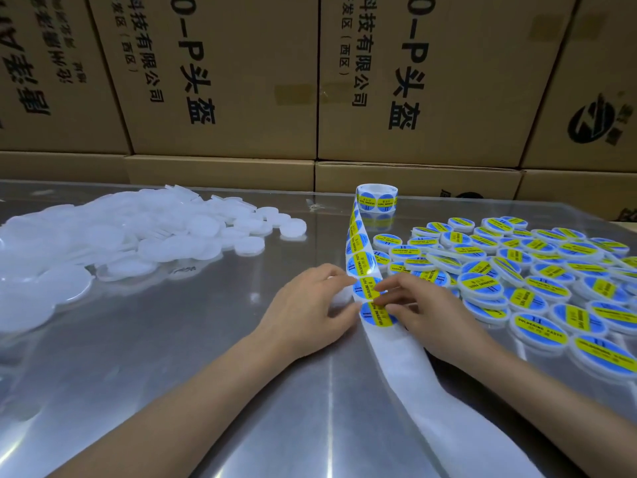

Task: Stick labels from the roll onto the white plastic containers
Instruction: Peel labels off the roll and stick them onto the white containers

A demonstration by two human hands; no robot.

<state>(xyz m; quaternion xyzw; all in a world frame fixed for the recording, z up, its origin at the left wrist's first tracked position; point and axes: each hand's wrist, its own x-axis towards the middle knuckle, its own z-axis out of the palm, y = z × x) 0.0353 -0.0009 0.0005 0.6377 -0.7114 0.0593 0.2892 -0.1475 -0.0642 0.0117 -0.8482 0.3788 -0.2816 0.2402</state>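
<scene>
Surface: a shiny metal surface (179,357) is seen from above and carries everything below; its far edge is met by the cartons.

Label roll: a small roll of round blue-and-yellow labels on white backing (377,199) is stood on edge near the far edge, slightly right of the middle.

Label strip: a strip of white backing paper (358,250) is run from the roll toward the near edge, with blue-and-yellow labels on its far part; the near part (431,401) is bare white and is trailed off toward the near right corner.

Left hand: the left hand (310,305) is laid on the surface just left of the strip, its fingers curled so that the fingertips are touching the strip's left edge. A white round container (339,294) is partly seen under these fingers; whether it is gripped cannot be told.

Right hand: the right hand (424,312) is placed on the strip's right side, and a round label (367,288) is pinched at its edge between thumb and forefinger.

Unlabelled containers: a loose heap of flat round white plastic containers (138,236) is spread over the far left part of the surface, reaching toward the left edge.

Labelled containers: many white containers bearing blue-and-yellow labels (537,277) are piled on the right side, from just beside the strip out to the right edge.

Background: stacked brown cardboard cartons with black printing (224,81) are lined up behind the far edge.
</scene>
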